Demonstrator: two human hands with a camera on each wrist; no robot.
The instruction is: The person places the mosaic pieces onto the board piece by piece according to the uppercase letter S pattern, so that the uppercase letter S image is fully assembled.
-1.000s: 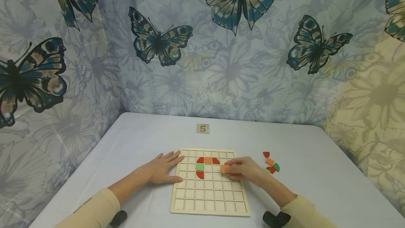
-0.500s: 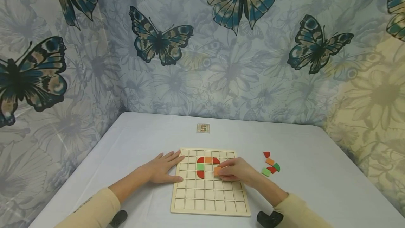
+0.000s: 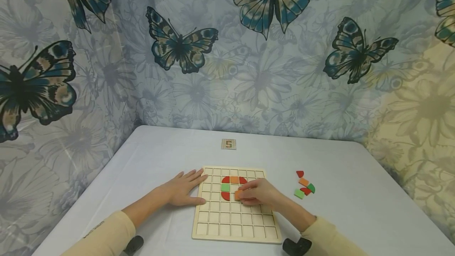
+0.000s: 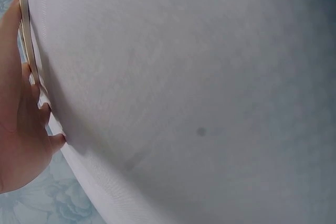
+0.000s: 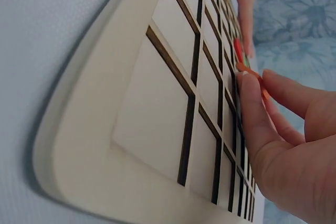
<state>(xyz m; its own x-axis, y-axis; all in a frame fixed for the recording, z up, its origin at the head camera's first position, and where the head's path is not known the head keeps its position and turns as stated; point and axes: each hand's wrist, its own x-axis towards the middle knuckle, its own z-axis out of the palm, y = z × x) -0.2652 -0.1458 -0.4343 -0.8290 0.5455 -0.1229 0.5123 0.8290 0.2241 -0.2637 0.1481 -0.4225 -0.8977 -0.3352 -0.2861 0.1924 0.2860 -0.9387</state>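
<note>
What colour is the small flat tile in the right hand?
Orange; the small flat tile in the right hand shows best in the head view.

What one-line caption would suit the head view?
Right hand pinching an orange piece at the gridded board, left hand resting on its left edge.

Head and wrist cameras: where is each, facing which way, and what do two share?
Head: worn on the head, facing forward and down at the board, patterned wall beyond; shows both sleeves, the left grip and right grip.
Left wrist: on that wrist, facing mostly the white tabletop; part of the left grip shows along the left edge.
Right wrist: on that wrist, looking low across the board; right grip shows, part of the left grip beyond.
Shared: head and right wrist both show the held orange piece.
</note>
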